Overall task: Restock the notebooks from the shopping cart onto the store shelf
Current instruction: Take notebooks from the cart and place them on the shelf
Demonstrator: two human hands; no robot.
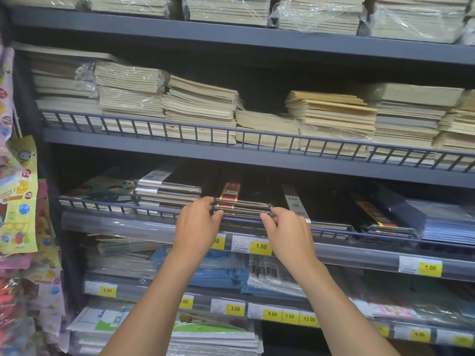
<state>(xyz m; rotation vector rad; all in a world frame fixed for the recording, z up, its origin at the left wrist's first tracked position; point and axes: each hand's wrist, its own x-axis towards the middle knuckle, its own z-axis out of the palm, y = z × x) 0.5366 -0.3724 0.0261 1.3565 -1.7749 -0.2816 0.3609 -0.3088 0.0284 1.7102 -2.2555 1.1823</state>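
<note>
The stack of dark notebooks (244, 200) is lying flat on the middle shelf, just behind the wire rail (113, 204). Its long side is running away from the rail, straight back into the shelf, and an orange band (231, 191) on the top cover is running the same way. Its short end is pointing at the person. The left hand (198, 224) is reaching over the rail, and its fingers are curling around the stack's left front corner. The right hand (289, 233) is at the right front corner, with its fingertips pinching the edges. It looks like the person is setting this stack in place and lining it up. The next move is probably calling for a soft push back from the rail. The stack needs to be kept straight between the taller pile (167, 191) on its left and the black notebook (321, 201) on its right before the hands let go. The shopping cart is not showing.
</note>
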